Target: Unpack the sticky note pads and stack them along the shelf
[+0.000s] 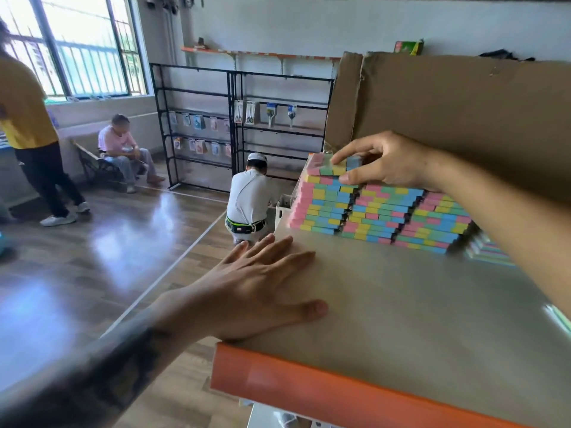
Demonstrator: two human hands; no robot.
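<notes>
Three stacks of multicoloured sticky note pads stand side by side on the beige shelf against a cardboard back panel. My right hand grips the top pad of the leftmost, tallest stack, thumb at its front edge and fingers over the top. My left hand lies flat with straight fingers on the shelf surface near its left edge, holding nothing.
The shelf has an orange front lip. The cardboard panel rises behind the stacks. More pads show at the right under my forearm. A person in white crouches beyond the shelf; two other people are at the left by the window.
</notes>
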